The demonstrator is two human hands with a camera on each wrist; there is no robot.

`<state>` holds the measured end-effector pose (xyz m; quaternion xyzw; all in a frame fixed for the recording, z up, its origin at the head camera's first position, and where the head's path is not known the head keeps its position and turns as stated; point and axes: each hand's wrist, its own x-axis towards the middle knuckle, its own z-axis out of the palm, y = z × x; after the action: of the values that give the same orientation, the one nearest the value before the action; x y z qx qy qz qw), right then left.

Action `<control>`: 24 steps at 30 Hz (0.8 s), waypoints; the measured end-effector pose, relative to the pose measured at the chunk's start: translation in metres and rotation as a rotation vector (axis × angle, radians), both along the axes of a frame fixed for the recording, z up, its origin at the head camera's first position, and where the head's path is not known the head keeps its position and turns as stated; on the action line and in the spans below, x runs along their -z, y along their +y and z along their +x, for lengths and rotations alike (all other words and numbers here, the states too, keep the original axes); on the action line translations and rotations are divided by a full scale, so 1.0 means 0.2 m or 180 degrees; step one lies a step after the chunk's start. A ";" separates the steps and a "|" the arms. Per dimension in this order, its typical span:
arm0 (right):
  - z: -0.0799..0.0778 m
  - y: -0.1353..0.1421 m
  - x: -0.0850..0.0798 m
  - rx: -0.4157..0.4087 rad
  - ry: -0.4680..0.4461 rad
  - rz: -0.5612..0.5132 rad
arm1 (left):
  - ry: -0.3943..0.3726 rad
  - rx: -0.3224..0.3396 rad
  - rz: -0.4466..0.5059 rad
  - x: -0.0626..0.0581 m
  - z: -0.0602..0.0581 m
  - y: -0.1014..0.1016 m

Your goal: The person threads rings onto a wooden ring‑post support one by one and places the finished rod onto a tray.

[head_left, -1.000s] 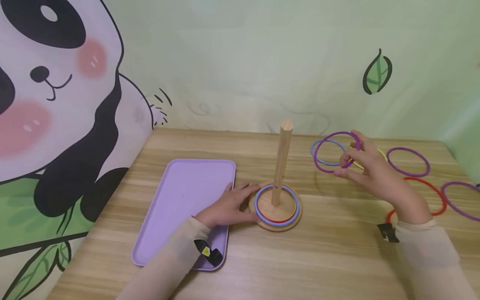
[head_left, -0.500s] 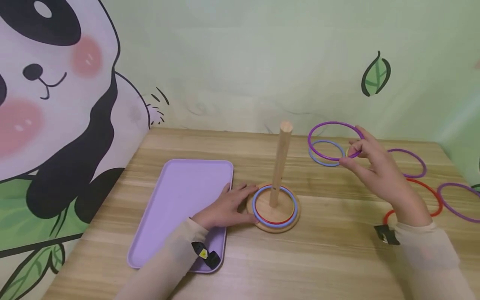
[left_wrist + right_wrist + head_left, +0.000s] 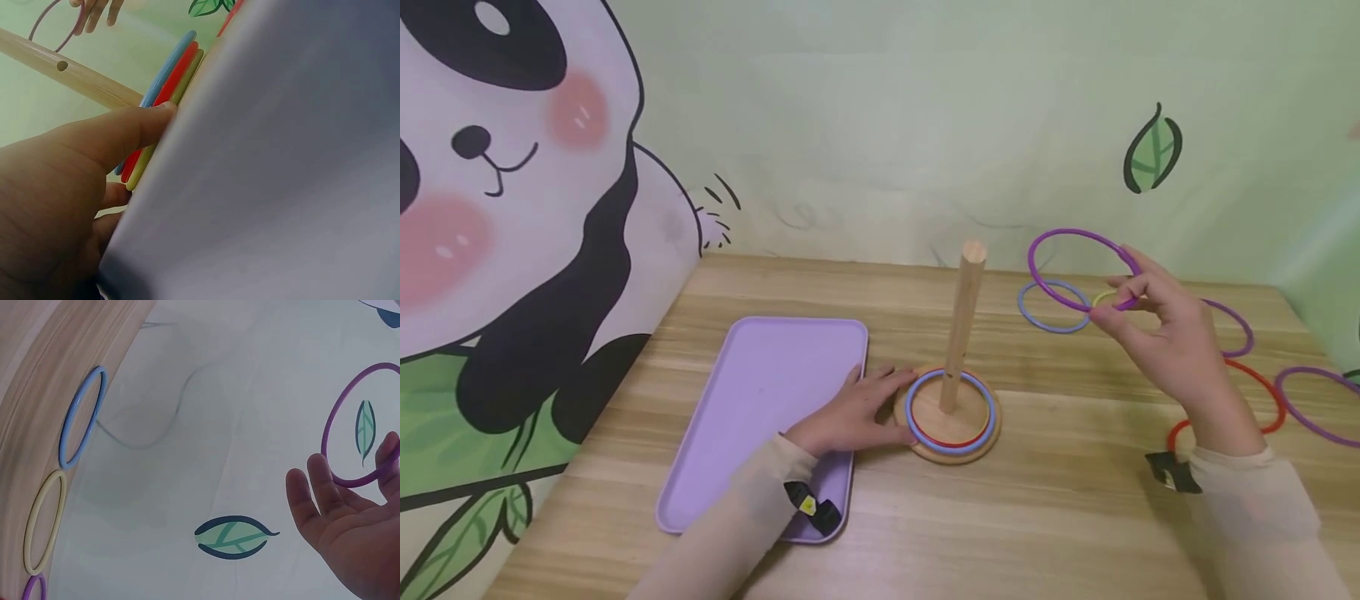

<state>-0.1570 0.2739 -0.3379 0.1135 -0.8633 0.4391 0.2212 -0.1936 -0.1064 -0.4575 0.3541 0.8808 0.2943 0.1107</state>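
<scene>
My right hand (image 3: pixel 1172 354) pinches a thin purple ring (image 3: pixel 1067 231) between thumb and fingers, raised above the table's back right. In the right wrist view, that hand (image 3: pixel 359 519) holds it by its lower edge. At the table's middle, my left hand (image 3: pixel 857 412) spreads thumb and fingers against the left edge of a round wooden base (image 3: pixel 951 457). An upright wooden peg (image 3: pixel 964 325) rises from this base. Stacked round the peg, in the left wrist view, are a blue ring (image 3: pixel 170 65), a red ring (image 3: pixel 178 72) and a yellow ring (image 3: pixel 189 74).
A purple tray (image 3: pixel 775 375) lies at the left under my left forearm. On the table's right lie a blue ring (image 3: pixel 1055 331), a yellow ring (image 3: pixel 61 476), a red ring (image 3: pixel 1279 396) and two purple rings, one farther back (image 3: pixel 1250 329). A painted wall stands behind.
The right hand has lifted the purple ring higher and turned it flatter; in the last half second it shifted slightly right. The left hand stays at the base.
</scene>
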 end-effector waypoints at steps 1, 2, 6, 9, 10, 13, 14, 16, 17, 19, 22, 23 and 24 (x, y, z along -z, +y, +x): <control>0.00 0.00 0.00 0.0028 -0.0002 -0.0034 | -0.0006 0.0004 0.0006 0.00 0.00 0.00; 0.00 0.00 -0.01 0.0050 0.0008 -0.0073 | -0.0002 0.0008 0.0008 -0.01 0.00 0.00; 0.00 -0.01 -0.02 0.0014 0.0073 -0.0342 | 0.0007 0.0002 0.0022 -0.02 -0.01 0.01; 0.00 -0.02 -0.03 -0.0153 0.0118 -0.0696 | -0.0014 -0.0007 0.0002 -0.02 0.00 0.00; 0.01 -0.03 -0.03 -0.0208 0.0139 -0.0824 | -0.0021 -0.0010 -0.0006 -0.02 0.00 0.00; 0.02 -0.03 -0.03 -0.0395 0.0195 -0.1221 | -0.0033 -0.0012 -0.0014 -0.02 0.01 0.00; 0.02 -0.03 -0.04 -0.0438 0.0199 -0.1305 | -0.0035 -0.0011 -0.0015 -0.02 0.01 0.00; 0.02 -0.03 -0.05 -0.0479 0.0192 -0.1369 | -0.0034 -0.0010 -0.0014 -0.01 0.01 0.00; 0.03 -0.03 -0.05 -0.0514 0.0191 -0.1412 | -0.0032 -0.0009 -0.0007 -0.01 0.01 0.00; 0.04 -0.03 -0.06 -0.0539 0.0167 -0.1432 | -0.0025 -0.0010 0.0003 -0.01 0.01 0.00; 0.06 -0.04 -0.07 -0.0599 0.0188 -0.1561 | -0.0029 -0.0007 0.0011 -0.01 0.01 0.00; 0.06 -0.04 -0.08 -0.0618 0.0198 -0.1598 | -0.0027 -0.0006 0.0010 -0.01 0.01 -0.01; 0.07 -0.04 -0.08 -0.0630 0.0205 -0.1618 | -0.0028 -0.0007 0.0011 -0.02 0.02 -0.01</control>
<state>-0.1436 0.2652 -0.3222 0.1521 -0.7027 0.6573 0.2259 -0.1903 -0.1076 -0.4542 0.3521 0.8802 0.2974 0.1136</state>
